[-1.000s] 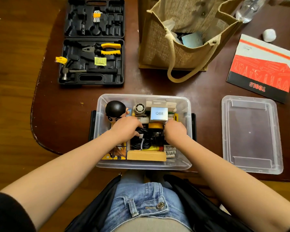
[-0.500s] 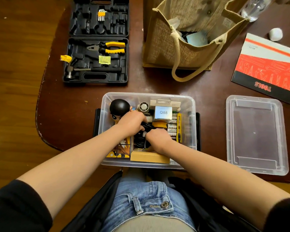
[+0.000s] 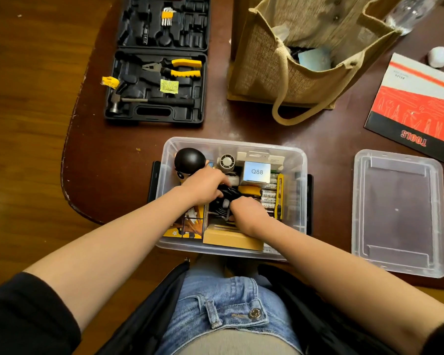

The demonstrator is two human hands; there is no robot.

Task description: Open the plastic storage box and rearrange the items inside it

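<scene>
On the dark wooden table (image 3: pixel 113 162) we see the plastic storage box (image 3: pixel 296 201) at the near edge, its lid (image 3: pixel 397 211) lying off to the right. Left hand (image 3: pixel 203 185) and right hand (image 3: pixel 249 213) both curl around a black cable bundle (image 3: pixel 227 196) inside it. A tool case (image 3: pixel 157 80) and jute bag (image 3: pixel 292 60) stand farther off.

Dark reddish-brown wooden table (image 3: pixel 108 175), rounded worn corner; brown plank wood floor (image 3: pixel 23 124) left; soft indoor light.
</scene>
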